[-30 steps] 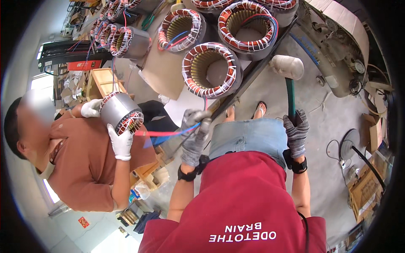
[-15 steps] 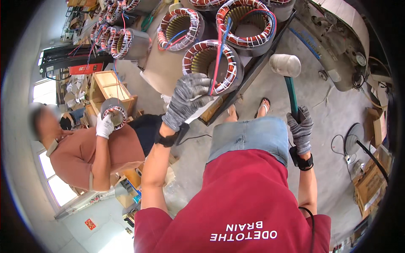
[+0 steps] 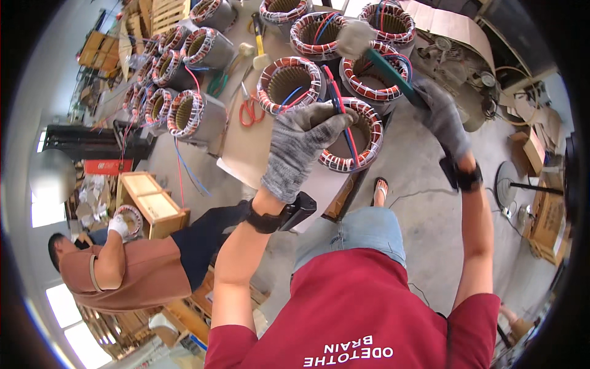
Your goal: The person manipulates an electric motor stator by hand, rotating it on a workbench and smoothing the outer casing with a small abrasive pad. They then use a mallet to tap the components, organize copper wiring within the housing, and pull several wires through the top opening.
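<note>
My left hand (image 3: 307,144), in a grey knitted glove, pinches a bundle of red and dark blue lead wires (image 3: 332,86) above the nearest motor stator (image 3: 375,131). That stator stands upright at the table's near corner, its ring of copper windings laced with white cord. My right hand (image 3: 439,117), gloved alike, is closed round the green handle of a mallet (image 3: 387,70). The mallet's pale, worn head (image 3: 355,40) hangs over the stators behind, blurred by motion. Beneath the handle stands another stator (image 3: 393,92), partly hidden.
More stators (image 3: 289,77) crowd the table, with several lying on their sides (image 3: 185,114) at left. Red-handled scissors (image 3: 249,112) and a yellow-handled hammer (image 3: 259,46) lie between. At lower left a co-worker (image 3: 135,270) holds a stator. A floor fan (image 3: 506,184) stands right.
My right hand has raised the mallet and swung it left over the stators. My left hand keeps to the wires, drawing them upright. The view has shifted, showing more table; the co-worker appears lower.
</note>
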Demonstrator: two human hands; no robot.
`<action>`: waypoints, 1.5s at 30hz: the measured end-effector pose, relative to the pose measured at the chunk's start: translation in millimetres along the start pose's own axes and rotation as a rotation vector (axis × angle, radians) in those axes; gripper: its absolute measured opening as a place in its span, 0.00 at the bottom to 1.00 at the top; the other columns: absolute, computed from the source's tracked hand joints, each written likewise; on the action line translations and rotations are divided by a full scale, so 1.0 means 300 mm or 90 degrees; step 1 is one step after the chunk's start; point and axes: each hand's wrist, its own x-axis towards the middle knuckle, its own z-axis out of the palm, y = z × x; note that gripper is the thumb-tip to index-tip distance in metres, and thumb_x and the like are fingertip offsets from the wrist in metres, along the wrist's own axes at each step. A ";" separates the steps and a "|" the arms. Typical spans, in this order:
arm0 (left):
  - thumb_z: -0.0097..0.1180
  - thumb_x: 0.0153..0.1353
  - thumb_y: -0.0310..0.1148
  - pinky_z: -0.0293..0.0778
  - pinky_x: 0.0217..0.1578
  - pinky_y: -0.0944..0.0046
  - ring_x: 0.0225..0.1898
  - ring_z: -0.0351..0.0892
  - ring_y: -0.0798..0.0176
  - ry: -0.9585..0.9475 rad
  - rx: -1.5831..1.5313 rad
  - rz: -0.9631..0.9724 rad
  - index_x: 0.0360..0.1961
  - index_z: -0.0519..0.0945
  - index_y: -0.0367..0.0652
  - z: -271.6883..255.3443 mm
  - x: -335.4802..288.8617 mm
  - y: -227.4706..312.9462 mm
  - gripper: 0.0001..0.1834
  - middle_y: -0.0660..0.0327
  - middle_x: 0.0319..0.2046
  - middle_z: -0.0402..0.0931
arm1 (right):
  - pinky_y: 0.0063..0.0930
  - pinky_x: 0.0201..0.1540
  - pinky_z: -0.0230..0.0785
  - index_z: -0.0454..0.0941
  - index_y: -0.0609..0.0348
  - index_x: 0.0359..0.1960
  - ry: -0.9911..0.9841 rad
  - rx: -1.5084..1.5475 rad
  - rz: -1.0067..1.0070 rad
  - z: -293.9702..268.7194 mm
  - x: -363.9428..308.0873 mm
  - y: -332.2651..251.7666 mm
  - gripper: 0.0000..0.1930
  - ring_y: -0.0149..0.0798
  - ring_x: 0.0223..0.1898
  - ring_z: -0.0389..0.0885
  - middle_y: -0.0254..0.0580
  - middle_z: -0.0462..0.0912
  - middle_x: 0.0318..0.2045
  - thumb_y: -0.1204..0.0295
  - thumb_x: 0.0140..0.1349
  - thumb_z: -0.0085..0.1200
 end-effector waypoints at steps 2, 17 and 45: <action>0.55 0.54 0.35 0.69 0.34 0.76 0.31 0.73 0.77 -0.035 -0.045 0.000 0.37 0.78 0.37 -0.026 0.011 -0.014 0.13 0.64 0.29 0.78 | 0.26 0.37 0.67 0.71 0.63 0.40 -0.096 0.032 0.007 0.049 0.117 -0.015 0.19 0.33 0.31 0.75 0.43 0.77 0.30 0.75 0.44 0.60; 0.52 0.57 0.33 0.72 0.35 0.74 0.32 0.76 0.73 -0.040 -0.097 0.088 0.41 0.75 0.37 -0.063 0.110 -0.045 0.13 0.61 0.33 0.77 | 0.26 0.47 0.66 0.67 0.62 0.49 -0.151 -0.114 -0.015 0.108 0.267 -0.032 0.25 0.34 0.44 0.74 0.44 0.76 0.44 0.68 0.49 0.59; 0.41 0.57 0.24 0.58 0.53 0.65 0.49 0.63 0.64 0.197 0.113 0.055 0.51 0.61 0.35 -0.039 -0.079 -0.449 0.19 0.56 0.48 0.63 | 0.23 0.42 0.68 0.70 0.60 0.44 0.279 -0.165 0.002 -0.016 -0.078 -0.023 0.17 0.35 0.41 0.76 0.43 0.77 0.39 0.77 0.50 0.55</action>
